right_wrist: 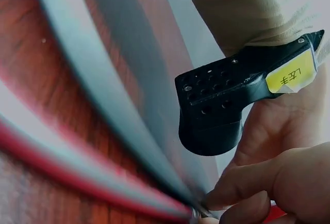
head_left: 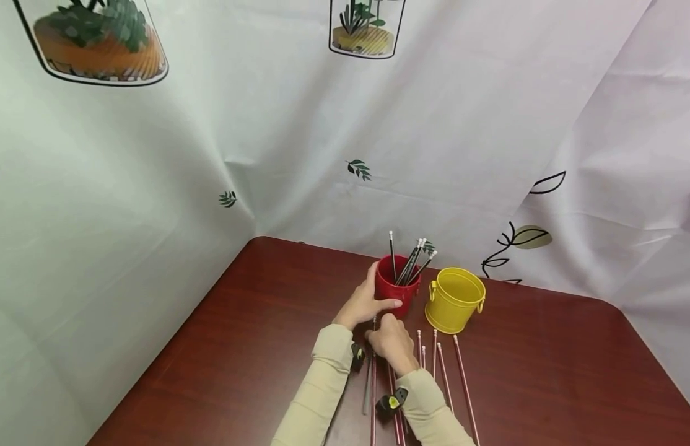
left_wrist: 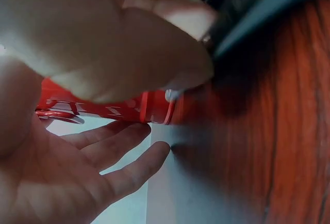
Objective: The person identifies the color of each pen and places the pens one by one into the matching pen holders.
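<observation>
A small red bucket (head_left: 397, 302) stands toward the back of the table with several black pencils (head_left: 415, 260) upright in it, white eraser ends up. My left hand (head_left: 362, 305) holds this bucket from the left, thumb across its front and fingers along its side. Just in front of the bucket, my right hand (head_left: 392, 342) pinches a black pencil (head_left: 367, 390) near its far end; in the right wrist view the pencil (right_wrist: 111, 87) runs blurred to the fingertips. Beside it lies a red pencil (right_wrist: 77, 154). The pinched tip is partly hidden by the fingers.
A yellow bucket (head_left: 449, 313) with side rings stands to the right of the red one. Several red pencils (head_left: 466, 387) lie lengthwise on the brown table (head_left: 540, 359), in front of the yellow bucket and under the right forearm. White printed cloth (head_left: 462, 142) hangs behind.
</observation>
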The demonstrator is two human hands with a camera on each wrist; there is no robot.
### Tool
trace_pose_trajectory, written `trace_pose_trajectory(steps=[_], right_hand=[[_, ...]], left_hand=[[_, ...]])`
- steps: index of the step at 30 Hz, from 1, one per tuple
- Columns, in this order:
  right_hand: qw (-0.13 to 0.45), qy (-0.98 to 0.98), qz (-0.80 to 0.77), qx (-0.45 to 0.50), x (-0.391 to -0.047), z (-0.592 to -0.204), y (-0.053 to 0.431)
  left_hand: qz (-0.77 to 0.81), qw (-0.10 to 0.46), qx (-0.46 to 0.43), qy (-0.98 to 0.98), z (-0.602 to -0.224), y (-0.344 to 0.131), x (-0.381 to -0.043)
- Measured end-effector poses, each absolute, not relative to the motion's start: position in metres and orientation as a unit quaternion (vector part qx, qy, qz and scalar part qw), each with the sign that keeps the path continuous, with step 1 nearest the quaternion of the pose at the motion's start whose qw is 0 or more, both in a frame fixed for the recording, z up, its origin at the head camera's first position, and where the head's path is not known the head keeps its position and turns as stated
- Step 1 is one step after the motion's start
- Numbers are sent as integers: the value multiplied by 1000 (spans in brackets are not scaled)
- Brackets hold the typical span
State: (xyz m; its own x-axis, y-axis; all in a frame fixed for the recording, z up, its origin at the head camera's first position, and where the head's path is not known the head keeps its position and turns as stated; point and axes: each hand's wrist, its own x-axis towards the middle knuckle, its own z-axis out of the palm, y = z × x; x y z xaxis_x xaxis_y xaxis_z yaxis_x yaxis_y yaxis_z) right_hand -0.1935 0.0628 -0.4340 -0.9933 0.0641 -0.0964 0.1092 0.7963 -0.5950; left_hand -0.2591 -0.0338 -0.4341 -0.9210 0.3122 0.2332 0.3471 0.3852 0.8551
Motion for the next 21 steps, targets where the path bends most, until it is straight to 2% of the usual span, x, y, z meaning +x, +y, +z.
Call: trace_pose_trajectory(steps=[7,21], right_hand=[[50,931,-361,29,-194,-428,70],[129,913,-381,-68,-184,-398,84]], left_hand=[[-517,12,-198,-833,-433,-33,-257],[-511,25,-205,-834,-435,-34,-260]])
